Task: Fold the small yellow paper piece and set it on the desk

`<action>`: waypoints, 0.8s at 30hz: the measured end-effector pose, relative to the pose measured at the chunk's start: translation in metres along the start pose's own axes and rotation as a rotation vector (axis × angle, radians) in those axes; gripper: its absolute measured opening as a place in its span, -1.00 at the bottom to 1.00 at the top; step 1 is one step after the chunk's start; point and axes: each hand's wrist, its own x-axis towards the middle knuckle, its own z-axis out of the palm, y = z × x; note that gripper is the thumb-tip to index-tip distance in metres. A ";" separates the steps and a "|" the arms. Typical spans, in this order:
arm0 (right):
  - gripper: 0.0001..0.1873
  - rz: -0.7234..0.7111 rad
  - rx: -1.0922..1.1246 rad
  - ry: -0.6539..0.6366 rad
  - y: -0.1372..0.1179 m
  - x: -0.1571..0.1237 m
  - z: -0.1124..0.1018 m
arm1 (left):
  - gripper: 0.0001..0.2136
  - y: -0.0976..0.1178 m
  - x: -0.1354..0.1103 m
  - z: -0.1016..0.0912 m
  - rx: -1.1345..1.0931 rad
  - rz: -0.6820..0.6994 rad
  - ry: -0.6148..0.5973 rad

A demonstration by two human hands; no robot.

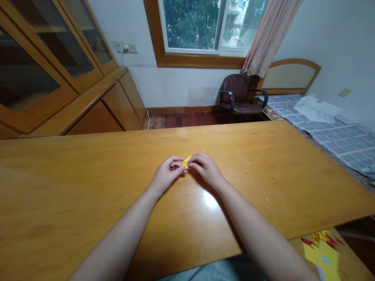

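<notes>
Both bare hands meet over the table, roughly midway across its width. Left hand (169, 173): fingers curled, thumb and fingertips pinching a small yellow piece (186, 161), apparently folded paper, from its left side. Right hand (205, 167): fingers bent and drawn together, thumb and forefinger closed on the right edge of the same piece. Piece sits between the two sets of fingertips, tilted, its pointed end up and to the right; contact with the table (88, 195) below cannot be determined. Table surface glossy, with a bright reflection just below the right hand. Lower right, beside the table's near edge: yellow sheets (324, 253) on a lower surface, small red and yellow pieces (321, 236) at their far end. Beyond the table: a dark red armchair (235, 90).
</notes>
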 end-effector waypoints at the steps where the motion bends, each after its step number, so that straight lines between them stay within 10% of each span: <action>1: -0.95 -0.007 -0.017 0.001 0.001 0.000 0.000 | -0.70 0.000 0.000 0.000 0.005 0.004 0.001; 24: -0.92 0.309 0.277 0.020 -0.006 -0.003 0.013 | -0.70 -0.005 -0.001 -0.001 0.077 0.036 -0.023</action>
